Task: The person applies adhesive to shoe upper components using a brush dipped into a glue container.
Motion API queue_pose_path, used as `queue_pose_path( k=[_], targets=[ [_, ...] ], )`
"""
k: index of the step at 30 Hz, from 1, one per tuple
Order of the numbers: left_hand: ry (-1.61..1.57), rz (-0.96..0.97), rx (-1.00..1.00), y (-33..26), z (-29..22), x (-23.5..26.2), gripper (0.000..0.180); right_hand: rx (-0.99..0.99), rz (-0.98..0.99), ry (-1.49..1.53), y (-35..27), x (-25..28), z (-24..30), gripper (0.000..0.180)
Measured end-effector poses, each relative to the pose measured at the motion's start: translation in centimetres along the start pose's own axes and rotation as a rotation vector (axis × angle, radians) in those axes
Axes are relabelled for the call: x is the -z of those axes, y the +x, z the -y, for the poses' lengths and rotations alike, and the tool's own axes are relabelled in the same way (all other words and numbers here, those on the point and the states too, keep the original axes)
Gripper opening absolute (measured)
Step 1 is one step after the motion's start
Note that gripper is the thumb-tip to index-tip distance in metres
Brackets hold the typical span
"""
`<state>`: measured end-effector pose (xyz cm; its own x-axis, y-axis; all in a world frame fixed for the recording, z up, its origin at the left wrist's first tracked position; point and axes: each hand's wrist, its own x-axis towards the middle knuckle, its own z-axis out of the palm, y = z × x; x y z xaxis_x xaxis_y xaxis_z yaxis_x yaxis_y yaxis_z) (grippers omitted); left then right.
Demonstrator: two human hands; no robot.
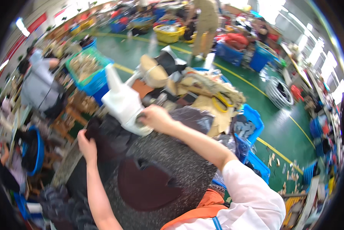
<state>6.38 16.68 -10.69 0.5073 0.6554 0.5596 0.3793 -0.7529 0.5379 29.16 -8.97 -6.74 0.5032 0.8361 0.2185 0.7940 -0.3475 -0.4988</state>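
My left hand is closed on the edge of a dark leather-like piece at the left of the speckled worktop. Beyond it stands a white plastic container with a tall tapered spout. At this container's round opening is my right hand, fingers closed; something small and dark shows at the fingertips, too blurred to name. Nearer to me a dark maroon cut piece, rounded with a notch, lies flat on the worktop. More black pieces are heaped beside the container.
Cut scraps and tan sheets pile up at the worktop's far side, with yellow-handled scissors among them. Blue crates stand on the right. A seated person works at the left by a green basket; another person stands farther off.
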Motion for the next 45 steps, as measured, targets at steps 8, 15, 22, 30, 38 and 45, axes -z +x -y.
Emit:
queue_pose_path(
  k=[8,15,22,30,38,45],
  targets=[
    [-0.590,0.464,0.016,-12.0,-16.8,9.1,0.096,0.124,-0.176,0.070,-2.7,1.0,-0.9,0.022],
    [0.096,0.725,-0.386,-21.1,-19.6,11.6,0.092,0.442,-0.239,-0.134,-3.5,0.3,-1.8,0.034],
    [-0.011,0.662,-0.301,-20.9,-19.9,12.2,0.083,0.202,-0.501,-0.076,-5.8,4.2,-1.1,0.034],
    [-0.070,0.636,-0.283,-22.0,-18.0,11.9,0.074,-0.205,0.534,0.727,-10.8,11.6,8.1,0.024],
    [-0.151,0.584,-0.247,-21.8,-18.2,11.3,0.068,0.863,0.280,-0.203,-15.6,9.2,9.8,0.037],
    [-0.145,0.570,-0.261,-21.3,-18.6,11.4,0.066,0.340,0.231,0.097,-12.5,10.7,7.4,0.025]
  ],
)
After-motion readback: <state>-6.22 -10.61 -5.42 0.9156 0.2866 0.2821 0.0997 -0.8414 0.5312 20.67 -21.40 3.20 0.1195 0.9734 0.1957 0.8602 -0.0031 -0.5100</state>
